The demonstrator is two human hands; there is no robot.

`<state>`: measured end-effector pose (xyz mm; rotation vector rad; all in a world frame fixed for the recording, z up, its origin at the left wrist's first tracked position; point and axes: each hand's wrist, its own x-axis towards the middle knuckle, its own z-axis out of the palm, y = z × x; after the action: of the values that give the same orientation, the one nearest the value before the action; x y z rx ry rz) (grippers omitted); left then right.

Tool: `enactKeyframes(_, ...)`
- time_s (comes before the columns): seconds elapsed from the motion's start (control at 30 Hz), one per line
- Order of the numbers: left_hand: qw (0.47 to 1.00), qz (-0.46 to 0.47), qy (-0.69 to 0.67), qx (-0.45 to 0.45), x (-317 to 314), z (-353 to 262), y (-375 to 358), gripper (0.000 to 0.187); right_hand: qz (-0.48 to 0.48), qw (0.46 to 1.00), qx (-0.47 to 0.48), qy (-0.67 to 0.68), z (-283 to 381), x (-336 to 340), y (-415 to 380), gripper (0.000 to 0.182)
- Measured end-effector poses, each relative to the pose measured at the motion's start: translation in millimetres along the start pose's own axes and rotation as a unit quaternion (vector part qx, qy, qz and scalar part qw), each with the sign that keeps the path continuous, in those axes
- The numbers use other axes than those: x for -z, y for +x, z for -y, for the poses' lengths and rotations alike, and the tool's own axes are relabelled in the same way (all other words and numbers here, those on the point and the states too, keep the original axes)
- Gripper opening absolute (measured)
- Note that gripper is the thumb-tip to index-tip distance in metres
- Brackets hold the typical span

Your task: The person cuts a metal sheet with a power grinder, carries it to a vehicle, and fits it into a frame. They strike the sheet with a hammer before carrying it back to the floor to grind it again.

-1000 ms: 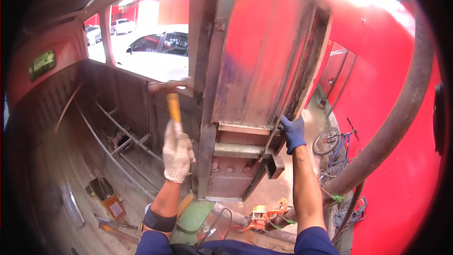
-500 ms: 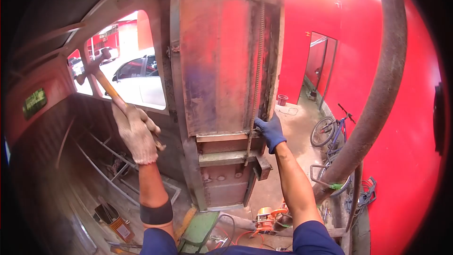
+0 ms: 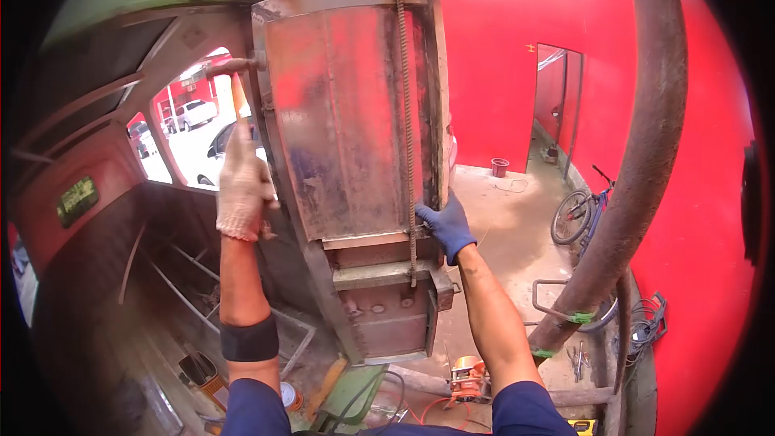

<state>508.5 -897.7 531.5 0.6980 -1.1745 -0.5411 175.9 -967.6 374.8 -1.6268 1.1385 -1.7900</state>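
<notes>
My left hand (image 3: 242,190), in a pale work glove, is wrapped round the wooden handle of a hammer (image 3: 234,69). The hammer stands nearly upright, its head beside the upper left edge of a metal door panel (image 3: 347,129). My right hand (image 3: 448,226), in a blue glove, grips the right edge of that panel; its far fingers are hidden behind the edge. A ribbed steel rod (image 3: 408,129) runs down the panel just left of my right hand, its lower end over a crossbar (image 3: 375,274).
A thick rusty pipe (image 3: 646,137) curves down on the right, before a red wall (image 3: 710,274). A bicycle (image 3: 577,216) stands behind it. Below are an orange machine (image 3: 468,379), cables and a green metal piece (image 3: 353,396). Metal frames lie at lower left.
The hammer and my left hand have swung up and right, nearer the panel. The view has shifted, and the panel appears further left. My right hand still holds its edge.
</notes>
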Motion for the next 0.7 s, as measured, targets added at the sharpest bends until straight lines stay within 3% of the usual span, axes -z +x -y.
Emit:
enactKeyframes(0.03,0.998,0.041,0.048,0.025,-2.5,-1.5,-5.8,0.05,0.004,1.0,-0.002,0.002,-2.1,-0.3,-0.2,0.063)
enactKeyframes(0.1,0.998,-0.012,0.049,0.029,1.9,-2.9,-6.5,0.048,-0.014,0.998,0.017,-0.061,-7.3,1.0,2.1,0.068)
enactKeyframes(0.23,0.985,-0.107,-0.135,-0.015,24.6,9.6,8.5,0.04,-0.017,0.996,-0.005,-0.086,-5.0,1.1,-1.6,0.07)
enactKeyframes(0.3,0.99,-0.092,-0.109,-0.011,22.1,17.6,9.6,0.042,-0.035,0.994,0.01,-0.104,6.9,-0.1,-6.6,0.066)
enactKeyframes(0.37,0.993,0.032,0.082,0.082,-1.5,-9.7,-20.1,0.042,-0.034,0.998,0.023,-0.057,8.5,-0.8,1.2,0.063)
enactKeyframes(0.4,0.991,0.052,0.105,0.061,1.1,-9.0,-20.0,0.047,-0.033,0.999,0.019,-0.014,2.1,-3.0,-4.7,0.06)
enactKeyframes(0.43,0.99,0.041,0.124,0.057,4.3,-13.7,-23.1,0.045,-0.016,0.999,0.003,-0.039,29.0,0.3,-12.5,0.057)
enactKeyframes(0.57,0.997,-0.06,-0.039,0.006,40.3,9.3,-26.2,0.032,-0.033,0.993,0.004,-0.116,29.6,4.4,-8.4,0.061)
enactKeyframes(0.7,0.993,-0.113,-0.036,-0.016,51.2,18.2,-44.3,0.038,-0.036,0.989,-0.004,-0.146,40.4,3.1,-9.6,0.062)
